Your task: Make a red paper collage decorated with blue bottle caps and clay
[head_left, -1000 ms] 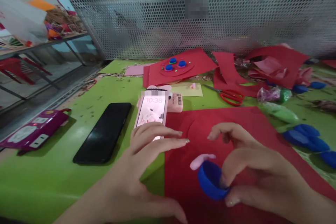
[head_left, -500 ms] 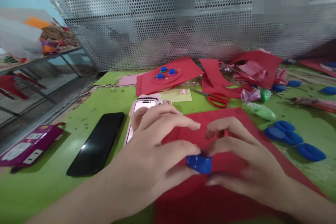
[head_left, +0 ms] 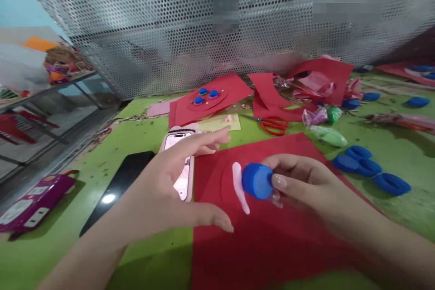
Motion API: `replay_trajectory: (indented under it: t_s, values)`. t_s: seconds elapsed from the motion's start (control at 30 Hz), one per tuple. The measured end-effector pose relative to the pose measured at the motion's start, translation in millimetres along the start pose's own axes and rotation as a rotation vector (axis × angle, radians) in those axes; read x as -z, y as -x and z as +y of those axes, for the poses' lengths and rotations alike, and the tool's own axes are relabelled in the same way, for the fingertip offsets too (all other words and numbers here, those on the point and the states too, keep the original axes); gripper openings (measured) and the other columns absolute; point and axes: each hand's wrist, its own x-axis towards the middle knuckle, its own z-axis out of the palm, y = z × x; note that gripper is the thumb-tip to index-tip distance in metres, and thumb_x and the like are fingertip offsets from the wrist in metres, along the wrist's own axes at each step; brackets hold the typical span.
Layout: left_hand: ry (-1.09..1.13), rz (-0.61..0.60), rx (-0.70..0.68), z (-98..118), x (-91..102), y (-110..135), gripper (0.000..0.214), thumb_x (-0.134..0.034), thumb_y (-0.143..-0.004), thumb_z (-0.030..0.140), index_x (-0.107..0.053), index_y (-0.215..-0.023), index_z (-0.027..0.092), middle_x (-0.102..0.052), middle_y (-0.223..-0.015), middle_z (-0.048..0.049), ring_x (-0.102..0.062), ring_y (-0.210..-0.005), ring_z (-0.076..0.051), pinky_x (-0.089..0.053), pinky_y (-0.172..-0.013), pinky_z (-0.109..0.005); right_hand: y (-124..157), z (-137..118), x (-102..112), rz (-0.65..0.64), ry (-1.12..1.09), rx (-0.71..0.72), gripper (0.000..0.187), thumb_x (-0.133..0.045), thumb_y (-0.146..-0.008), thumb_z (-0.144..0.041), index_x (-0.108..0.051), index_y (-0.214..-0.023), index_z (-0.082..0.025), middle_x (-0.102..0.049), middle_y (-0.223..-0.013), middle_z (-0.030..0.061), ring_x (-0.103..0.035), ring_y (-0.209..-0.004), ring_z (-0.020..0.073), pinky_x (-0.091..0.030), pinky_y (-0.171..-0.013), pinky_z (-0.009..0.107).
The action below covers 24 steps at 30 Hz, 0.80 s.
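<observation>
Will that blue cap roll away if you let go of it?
Probably, on its edge: the blue cap is round. Flat side down on the red paper it should sit still. It seems light: the right hand holds it by fingertips.

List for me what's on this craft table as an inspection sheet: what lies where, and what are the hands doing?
Surface: green table, littered with scraps; a large red paper sheet lies in front.
Things in hand: blue cap, with a pink clay strip against its edge.
Clutter: black phone, pink-cased phone, red-handled scissors, loose blue caps, bagged green clay, purple pack.
Hands: right hand pinches the cap; left hand is open, above the pink-cased phone.
Cables: nothing seen.
Surroundings: perforated metal screen behind the table.
</observation>
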Motion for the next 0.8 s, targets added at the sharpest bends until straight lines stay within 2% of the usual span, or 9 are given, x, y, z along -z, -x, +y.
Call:
replay_trajectory:
  t_s: [0.07,0.13,0.23,0.3,0.37,0.43,0.57,0.7,0.8]
  values:
    - [0.062,-0.029,0.023,-4.4,0.9,-0.8,0.071,-0.081,-0.059,0.038,-0.052,-0.124,0.041,-0.056,-0.131,0.0025,-0.045,-0.126,-0.027,-0.036,-0.106,-0.044,-0.1,1.9,1.2,-0.026,-0.047,-0.01,0.016,-0.071,-0.077,-0.032,-0.066,-0.08,-0.017,-0.058,-0.062,-0.0032,-0.049,-0.053,0.0053,-0.043,-0.053,0.016]
    - [0.086,-0.006,0.056,-6.1,0.8,-0.2,0.047,-0.073,-0.071,0.039,-0.06,-0.115,0.041,-0.063,-0.122,0.0046,-0.047,-0.125,-0.023,-0.034,-0.108,-0.04,0.4,2.9,2.0,-0.046,-0.073,-0.02,0.013,-0.07,-0.078,-0.029,-0.067,-0.082,-0.017,-0.06,-0.064,-0.0028,-0.051,-0.055,0.0053,-0.044,-0.056,0.016]
    - [0.132,0.061,0.077,-9.7,-1.6,3.2,0.021,-0.061,-0.082,0.035,-0.068,-0.102,0.038,-0.069,-0.111,0.002,-0.061,-0.106,-0.018,-0.047,-0.096,-0.033,0.8,2.7,2.5,-0.063,-0.116,-0.037,0.009,-0.07,-0.078,-0.026,-0.07,-0.083,-0.019,-0.063,-0.066,-0.0027,-0.054,-0.057,0.0051,-0.046,-0.057,0.015]
    - [0.185,0.075,0.008,-14.9,-5.3,6.0,0.033,-0.069,-0.075,0.039,-0.066,-0.108,0.034,-0.069,-0.111,-0.0016,-0.062,-0.102,-0.02,-0.049,-0.091,-0.033,0.8,3.0,2.4,-0.079,-0.146,-0.062,0.007,-0.071,-0.078,-0.024,-0.071,-0.084,-0.019,-0.063,-0.066,-0.0029,-0.055,-0.057,0.0041,-0.046,-0.057,0.013]
    - [0.225,0.049,-0.089,-20.0,-10.9,8.0,0.064,-0.08,-0.06,0.041,-0.058,-0.12,0.033,-0.066,-0.115,-0.0035,-0.057,-0.109,-0.024,-0.046,-0.094,-0.035,1.0,4.8,1.8,-0.09,-0.197,-0.101,0.006,-0.07,-0.078,-0.023,-0.071,-0.083,-0.019,-0.064,-0.064,-0.0029,-0.055,-0.057,0.0034,-0.045,-0.056,0.011]
    - [0.228,0.003,-0.081,-22.4,-17.4,8.8,0.079,-0.084,-0.053,0.039,-0.051,-0.125,0.037,-0.063,-0.117,-0.0008,-0.054,-0.112,-0.023,-0.045,-0.096,-0.035,1.4,8.2,0.9,-0.105,-0.283,-0.145,0.006,-0.071,-0.078,-0.023,-0.07,-0.082,-0.018,-0.063,-0.062,-0.003,-0.055,-0.055,0.0031,-0.045,-0.054,0.011]
    - [0.23,-0.054,0.048,-18.2,-27.2,8.0,0.07,-0.083,-0.057,0.033,-0.053,-0.12,0.044,-0.063,-0.113,0.006,-0.056,-0.107,-0.017,-0.046,-0.094,-0.028,1.8,14.3,-0.9,-0.116,-0.425,-0.226,0.006,-0.072,-0.077,-0.022,-0.069,-0.082,-0.018,-0.061,-0.065,-0.0036,-0.056,-0.054,0.0025,-0.045,-0.053,0.011]
    - [0.261,-0.057,0.06,-16.5,-29.4,7.9,0.07,-0.084,-0.057,0.031,-0.053,-0.119,0.043,-0.062,-0.111,0.0064,-0.056,-0.105,-0.014,-0.048,-0.089,-0.021,0.4,13.9,-1.7,-0.138,-0.441,-0.258,0.007,-0.071,-0.078,-0.022,-0.07,-0.083,-0.017,-0.06,-0.065,-0.0027,-0.056,-0.056,0.0027,-0.045,-0.053,0.011]
    - [0.261,-0.055,0.038,-18.6,-30.0,7.4,0.068,-0.082,-0.059,0.034,-0.053,-0.12,0.042,-0.061,-0.114,0.0057,-0.054,-0.108,-0.015,-0.047,-0.09,-0.022,-0.1,12.7,-2.0,-0.14,-0.431,-0.273,0.011,-0.072,-0.077,-0.024,-0.07,-0.083,-0.015,-0.06,-0.064,-0.0016,-0.055,-0.055,0.0037,-0.045,-0.052,0.012]
